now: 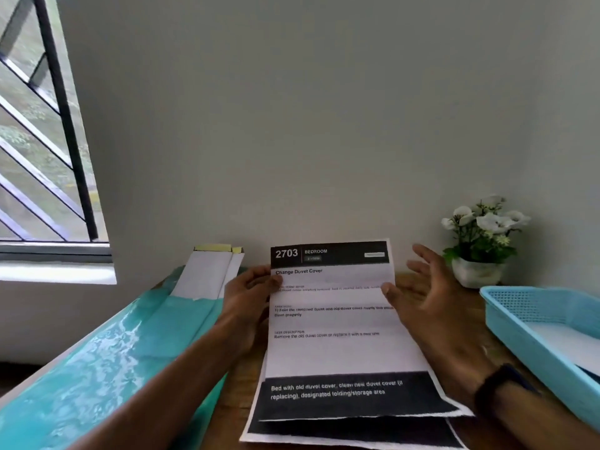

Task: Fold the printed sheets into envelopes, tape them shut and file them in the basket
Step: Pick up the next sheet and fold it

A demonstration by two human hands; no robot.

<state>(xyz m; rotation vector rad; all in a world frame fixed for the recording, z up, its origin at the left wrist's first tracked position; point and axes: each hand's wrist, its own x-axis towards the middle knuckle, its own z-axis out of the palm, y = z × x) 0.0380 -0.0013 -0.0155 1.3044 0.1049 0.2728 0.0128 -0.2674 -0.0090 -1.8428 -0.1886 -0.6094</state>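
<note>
Paper: white printed sheet with black header band (334,319) raised over the wooden table (240,401), pinched at its far edge by the left hand (250,297); right hand (431,297) splayed, thumb touching. One-sided support risks a skewed fold. Light-blue plastic basket (519,323) waits at right.

Both forearms reach in from the near edge of the surface, left from the near-left corner, right from the near-right. Left hand (248,292) curled, thumb on top, pinching. Right hand (431,297) open, fingers spread and relaxed, palm facing left, thumb tip forward, the rest raised and gripping nothing. Dark band on the right wrist. Both sleeves bare.
</note>
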